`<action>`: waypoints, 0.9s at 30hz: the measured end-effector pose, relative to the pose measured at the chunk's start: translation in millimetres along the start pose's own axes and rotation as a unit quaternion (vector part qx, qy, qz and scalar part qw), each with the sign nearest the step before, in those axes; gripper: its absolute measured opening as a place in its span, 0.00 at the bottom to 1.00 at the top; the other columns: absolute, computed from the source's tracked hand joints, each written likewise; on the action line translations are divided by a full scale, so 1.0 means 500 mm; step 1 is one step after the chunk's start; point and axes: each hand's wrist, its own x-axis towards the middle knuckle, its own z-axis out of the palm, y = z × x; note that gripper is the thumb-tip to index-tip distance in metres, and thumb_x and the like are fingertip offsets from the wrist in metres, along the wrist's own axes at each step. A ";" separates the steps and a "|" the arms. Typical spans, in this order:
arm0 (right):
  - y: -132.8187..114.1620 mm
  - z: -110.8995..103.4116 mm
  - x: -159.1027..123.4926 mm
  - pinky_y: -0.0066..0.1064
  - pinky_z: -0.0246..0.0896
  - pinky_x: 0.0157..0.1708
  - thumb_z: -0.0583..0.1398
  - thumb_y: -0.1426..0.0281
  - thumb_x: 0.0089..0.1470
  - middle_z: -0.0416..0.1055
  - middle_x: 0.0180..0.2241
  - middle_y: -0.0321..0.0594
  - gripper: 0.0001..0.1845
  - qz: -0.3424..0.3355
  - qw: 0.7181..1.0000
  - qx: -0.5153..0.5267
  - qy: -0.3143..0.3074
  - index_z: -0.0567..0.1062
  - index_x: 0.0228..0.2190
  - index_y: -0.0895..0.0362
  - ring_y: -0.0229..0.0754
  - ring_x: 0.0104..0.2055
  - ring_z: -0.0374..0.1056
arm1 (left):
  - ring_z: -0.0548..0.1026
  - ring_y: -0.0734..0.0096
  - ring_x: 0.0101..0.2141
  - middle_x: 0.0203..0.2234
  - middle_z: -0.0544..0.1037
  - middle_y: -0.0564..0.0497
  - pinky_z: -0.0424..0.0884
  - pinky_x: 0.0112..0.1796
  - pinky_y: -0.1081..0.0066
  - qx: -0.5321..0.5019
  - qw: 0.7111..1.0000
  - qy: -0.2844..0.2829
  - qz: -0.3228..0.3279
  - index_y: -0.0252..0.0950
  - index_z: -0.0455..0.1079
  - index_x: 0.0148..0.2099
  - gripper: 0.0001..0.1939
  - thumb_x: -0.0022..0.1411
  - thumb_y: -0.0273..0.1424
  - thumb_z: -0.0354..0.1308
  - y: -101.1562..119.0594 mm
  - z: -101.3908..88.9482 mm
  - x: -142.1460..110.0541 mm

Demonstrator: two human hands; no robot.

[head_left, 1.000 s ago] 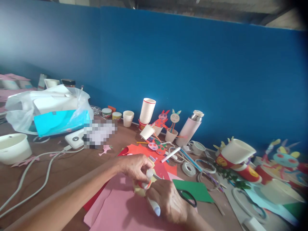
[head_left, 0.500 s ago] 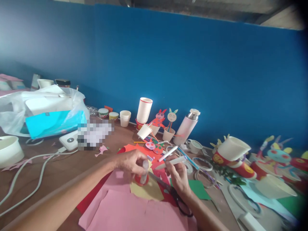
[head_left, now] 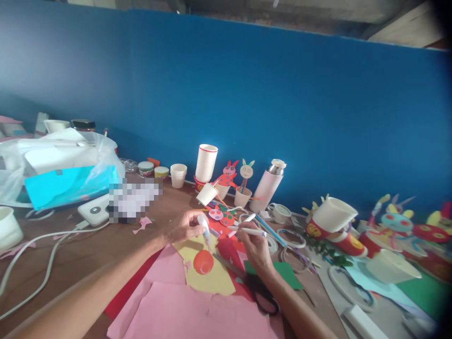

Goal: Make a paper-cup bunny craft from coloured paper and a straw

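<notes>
My left hand (head_left: 186,228) is closed around a small translucent glue bottle (head_left: 204,228). The bottle tilts with its narrow end down, just above an orange-red paper circle (head_left: 204,264) with a pale smear on it. Under the circle lies a yellow sheet of paper (head_left: 216,281). My right hand (head_left: 257,250) pinches a white marker (head_left: 253,231), held nearly level over red paper. Scissors (head_left: 264,298) with black handles lie under my right forearm, partly hidden. Pink paper (head_left: 190,313) covers the near part of the table.
A pink thermos (head_left: 267,187), stacked paper cups (head_left: 205,162) and paper rabbit figures (head_left: 246,170) stand by the blue wall. On the left are a plastic bag (head_left: 70,160), a white power bank (head_left: 94,210) and cables. More cups (head_left: 334,214) and figures stand right.
My right hand has moved away from my left, up and right, with the marker. My left hand has lifted the glue bottle off the paper circle, which now shows. The view has shifted slightly right.
</notes>
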 end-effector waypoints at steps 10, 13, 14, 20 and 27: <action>0.011 -0.038 0.006 0.31 0.55 0.38 0.52 0.81 0.48 0.69 0.38 0.43 0.23 -0.149 0.883 -0.436 -0.092 0.68 0.45 0.53 0.45 0.41 0.64 | 0.58 0.81 0.19 0.19 0.62 0.58 0.55 0.20 0.79 0.021 0.996 0.082 0.033 0.33 0.65 0.35 0.11 0.46 0.31 0.54 -0.042 0.002 0.010; 0.017 -0.038 0.008 0.34 0.52 0.40 0.52 0.82 0.48 0.68 0.39 0.44 0.25 -0.156 0.836 -0.517 -0.101 0.65 0.48 0.54 0.47 0.42 0.62 | 0.58 0.81 0.18 0.18 0.61 0.59 0.54 0.19 0.79 0.014 0.992 0.118 0.038 0.33 0.66 0.35 0.12 0.46 0.32 0.54 -0.059 0.000 0.014; 0.018 -0.038 0.009 0.34 0.51 0.39 0.51 0.82 0.50 0.68 0.39 0.44 0.24 -0.155 0.826 -0.533 -0.099 0.65 0.48 0.54 0.47 0.41 0.62 | 0.57 0.81 0.18 0.18 0.61 0.59 0.53 0.18 0.79 0.009 0.992 0.119 0.033 0.33 0.65 0.36 0.12 0.46 0.32 0.54 -0.064 0.000 0.015; 0.006 -0.033 0.012 0.34 0.48 0.37 0.52 0.79 0.52 0.68 0.37 0.42 0.19 -0.165 0.819 -0.544 -0.078 0.67 0.44 0.51 0.45 0.38 0.62 | 0.65 0.76 0.22 0.24 0.70 0.54 0.61 0.23 0.77 0.065 0.980 0.184 0.048 0.34 0.66 0.36 0.13 0.48 0.34 0.52 -0.067 0.012 0.014; -0.018 -0.004 -0.007 0.32 0.46 0.36 0.53 0.72 0.54 0.68 0.29 0.38 0.07 -0.209 0.865 -0.450 -0.075 0.72 0.31 0.54 0.41 0.33 0.61 | 0.71 0.70 0.31 0.31 0.74 0.54 0.65 0.33 0.76 0.212 0.963 0.160 0.042 0.37 0.67 0.39 0.11 0.52 0.31 0.50 -0.047 0.012 -0.007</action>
